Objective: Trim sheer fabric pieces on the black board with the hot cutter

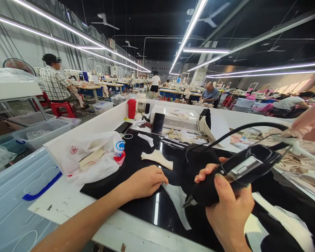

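Note:
My left hand (148,182) is closed, with its fingertips on the upper end of a pale, curved fabric piece (177,201). The piece lies on a shiny black work plate (107,183). My right hand (229,206) is wrapped around a black corded handheld tool (248,164) with a silvery plate on its body. Its pointed metal tip (191,202) is at the right edge of the fabric piece; whether it touches cannot be made out. Beyond my left hand lies a cream cut piece (157,158), with a smaller white piece (146,139) farther back.
A white plastic bag (94,162) with cut scraps sits at left. A phone (158,123) leans on a white vented box (178,120). A black cable (233,129) arches over the right side. Fabric heaps (301,168) lie at right. Several people work farther off.

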Tool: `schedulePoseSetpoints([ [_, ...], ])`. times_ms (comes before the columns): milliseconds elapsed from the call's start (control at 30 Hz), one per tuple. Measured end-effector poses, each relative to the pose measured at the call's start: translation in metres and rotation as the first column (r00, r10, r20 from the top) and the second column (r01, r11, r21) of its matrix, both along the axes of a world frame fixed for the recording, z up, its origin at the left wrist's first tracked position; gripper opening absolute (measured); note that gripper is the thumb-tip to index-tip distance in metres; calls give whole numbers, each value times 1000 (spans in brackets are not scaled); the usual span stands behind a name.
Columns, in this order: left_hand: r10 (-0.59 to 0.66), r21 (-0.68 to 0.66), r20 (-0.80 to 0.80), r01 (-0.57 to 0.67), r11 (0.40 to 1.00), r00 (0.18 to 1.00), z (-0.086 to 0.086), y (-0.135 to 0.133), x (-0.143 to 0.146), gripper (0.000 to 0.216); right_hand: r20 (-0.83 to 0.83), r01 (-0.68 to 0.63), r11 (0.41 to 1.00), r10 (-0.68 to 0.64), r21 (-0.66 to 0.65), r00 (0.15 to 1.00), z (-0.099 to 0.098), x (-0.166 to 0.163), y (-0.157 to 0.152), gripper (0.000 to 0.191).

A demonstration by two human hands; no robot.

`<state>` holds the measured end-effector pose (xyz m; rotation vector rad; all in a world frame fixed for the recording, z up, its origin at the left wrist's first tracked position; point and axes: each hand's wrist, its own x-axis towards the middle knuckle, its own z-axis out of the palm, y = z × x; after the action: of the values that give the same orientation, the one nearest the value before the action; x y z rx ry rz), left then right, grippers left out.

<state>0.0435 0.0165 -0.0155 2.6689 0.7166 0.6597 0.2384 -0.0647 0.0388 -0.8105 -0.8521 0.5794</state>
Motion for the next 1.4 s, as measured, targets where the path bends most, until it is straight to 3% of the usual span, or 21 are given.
schedulePoseSetpoints([
  [233, -28, -5, -30, 28, 1000, 999, -4, 4, 1, 31, 14, 0, 1000, -1, 20, 1000, 1, 1, 1, 41],
  [500, -109, -115, 13, 110, 987, 994, 12, -4, 0, 21, 20, 31, 996, -32, 80, 999, 5, -3, 6, 40],
  [700, -301, -254, -7, 289, 923, 954, 14, -7, 0, 51, 56, 6, 998, -10, 63, 998, 2, -11, 9, 41],
  [867, -309, -286, -59, 280, 916, 949, 9, -7, -3, 62, 90, 0, 999, -3, 32, 996, -3, -12, 9, 44],
  [1400, -328, -262, -85, 297, 918, 941, 13, -7, -3, 57, 89, -6, 1000, 4, 22, 996, -6, -12, 5, 42],
])
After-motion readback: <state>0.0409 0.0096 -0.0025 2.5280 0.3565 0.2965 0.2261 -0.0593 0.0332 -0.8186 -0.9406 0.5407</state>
